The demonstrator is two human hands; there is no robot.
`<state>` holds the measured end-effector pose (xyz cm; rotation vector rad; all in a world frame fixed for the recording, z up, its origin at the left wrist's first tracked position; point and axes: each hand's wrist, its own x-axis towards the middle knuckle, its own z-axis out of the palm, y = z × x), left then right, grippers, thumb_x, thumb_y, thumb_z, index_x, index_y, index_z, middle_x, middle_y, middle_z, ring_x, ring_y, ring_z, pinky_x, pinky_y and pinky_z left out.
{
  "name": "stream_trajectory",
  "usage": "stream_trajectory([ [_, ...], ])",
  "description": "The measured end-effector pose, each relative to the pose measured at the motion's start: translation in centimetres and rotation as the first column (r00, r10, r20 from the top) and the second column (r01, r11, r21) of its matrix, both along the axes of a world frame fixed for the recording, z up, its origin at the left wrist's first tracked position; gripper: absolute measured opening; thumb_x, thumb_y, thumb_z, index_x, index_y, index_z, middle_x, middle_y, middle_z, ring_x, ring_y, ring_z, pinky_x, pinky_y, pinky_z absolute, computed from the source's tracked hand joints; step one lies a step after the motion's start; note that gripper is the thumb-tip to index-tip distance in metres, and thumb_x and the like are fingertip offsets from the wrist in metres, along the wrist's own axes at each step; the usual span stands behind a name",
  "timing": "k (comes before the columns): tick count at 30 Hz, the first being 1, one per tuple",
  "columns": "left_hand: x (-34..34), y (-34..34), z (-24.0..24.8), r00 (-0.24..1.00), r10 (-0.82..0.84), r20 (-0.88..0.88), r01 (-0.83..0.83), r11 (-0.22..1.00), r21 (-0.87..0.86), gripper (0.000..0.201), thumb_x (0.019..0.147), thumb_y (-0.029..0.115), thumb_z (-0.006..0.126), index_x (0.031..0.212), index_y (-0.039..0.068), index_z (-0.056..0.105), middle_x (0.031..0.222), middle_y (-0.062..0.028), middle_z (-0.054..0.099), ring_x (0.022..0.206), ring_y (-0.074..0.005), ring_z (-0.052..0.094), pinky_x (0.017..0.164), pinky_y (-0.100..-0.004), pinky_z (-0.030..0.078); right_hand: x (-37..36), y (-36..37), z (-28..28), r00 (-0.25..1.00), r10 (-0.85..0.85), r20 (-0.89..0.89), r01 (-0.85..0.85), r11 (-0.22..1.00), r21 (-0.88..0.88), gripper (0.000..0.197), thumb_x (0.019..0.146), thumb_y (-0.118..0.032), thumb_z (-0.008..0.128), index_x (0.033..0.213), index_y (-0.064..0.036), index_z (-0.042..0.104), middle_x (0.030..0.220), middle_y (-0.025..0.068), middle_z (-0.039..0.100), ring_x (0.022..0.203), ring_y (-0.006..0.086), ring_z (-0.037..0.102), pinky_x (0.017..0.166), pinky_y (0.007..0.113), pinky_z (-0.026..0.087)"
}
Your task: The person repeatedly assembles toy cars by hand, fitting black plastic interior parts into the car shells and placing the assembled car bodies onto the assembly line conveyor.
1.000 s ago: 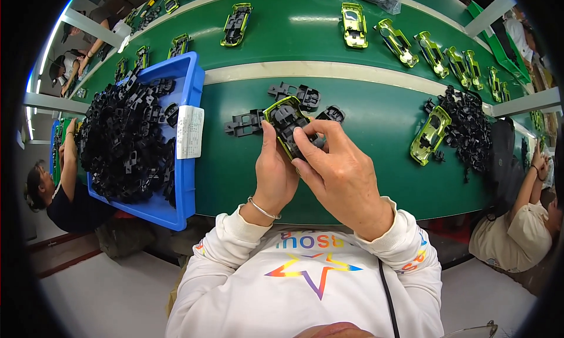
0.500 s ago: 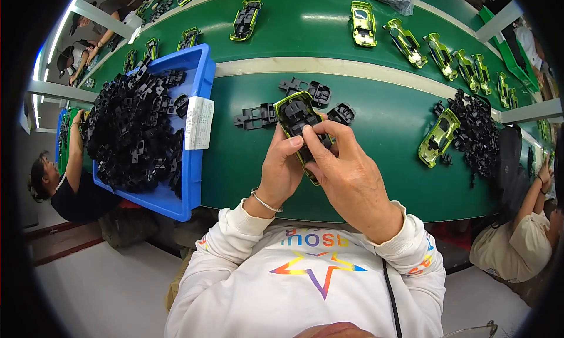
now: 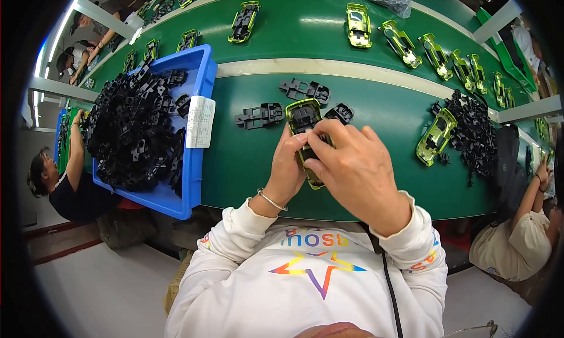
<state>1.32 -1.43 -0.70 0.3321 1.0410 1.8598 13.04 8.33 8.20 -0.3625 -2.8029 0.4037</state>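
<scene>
A lime-green toy car body [image 3: 303, 112], its hollow underside up with black parts inside, is held over the bench between my hands. My left hand [image 3: 288, 167] is closed round its left side, thumb over the edge. The fingers of my right hand [image 3: 352, 164] pinch down on the inside of the car body; what lies under the fingertips is hidden. Just beyond lie a black plastic chassis piece [image 3: 305, 90], another black chassis piece [image 3: 258, 115] to the left, and a small black seat-like part [image 3: 339, 113] to the right.
A blue bin [image 3: 202, 73] heaped with black plastic parts [image 3: 135, 132] stands at left. At right, another green car body [image 3: 436, 136] lies beside a pile of small black parts [image 3: 472, 132]. Beyond a pale rail [image 3: 329, 66], several car bodies lie on a green belt [image 3: 299, 20]. People sit at both sides.
The car body in my hands has shifted slightly right and turned more upright. My right hand has moved a little to the right. Car bodies on the belt at right have slid slightly left.
</scene>
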Motion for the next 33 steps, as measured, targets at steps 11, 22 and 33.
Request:
stream_trajectory([
  [11,-4.1,-0.9,2.7,0.998,0.053,-0.045,-0.048,0.993,0.108,0.052,0.099,0.013,0.049,0.146,-0.002,0.034,0.144,-0.0247,0.048,0.119,-0.0368,0.062,0.09,-0.0419,0.062,5.1,6.3,-4.5,0.858,-0.449,-0.249,0.199,0.739,-0.643,0.012,0.088,-0.004,0.069,0.099,-0.0035,0.073,0.094,0.0085,0.07,0.075,0.02,0.065,0.069,0.029,0.049],
  [22,-4.1,0.4,1.5,0.996,0.045,-0.074,-0.045,0.999,0.0,0.046,0.101,0.015,0.048,0.142,-0.003,0.042,0.139,-0.0218,0.055,0.112,-0.0371,0.066,0.082,-0.0412,0.063,3.4,4.1,-8.0,0.981,-0.078,-0.177,0.048,0.985,-0.166,0.021,0.08,-0.006,0.075,0.1,-0.0093,0.069,0.105,0.0072,0.064,0.092,0.0291,0.062,0.081,0.039,0.05],
  [33,-3.7,0.0,1.9,0.992,-0.117,0.045,0.109,0.981,0.163,0.052,0.097,0.018,0.043,0.146,0.004,0.032,0.14,-0.0196,0.051,0.12,-0.0391,0.06,0.098,-0.0482,0.053,5.5,5.3,-8.4,0.969,-0.185,-0.161,0.147,0.964,-0.223,0.014,0.081,-0.001,0.072,0.094,-0.0065,0.069,0.1,0.0076,0.063,0.089,0.0292,0.063,0.074,0.039,0.052],
])
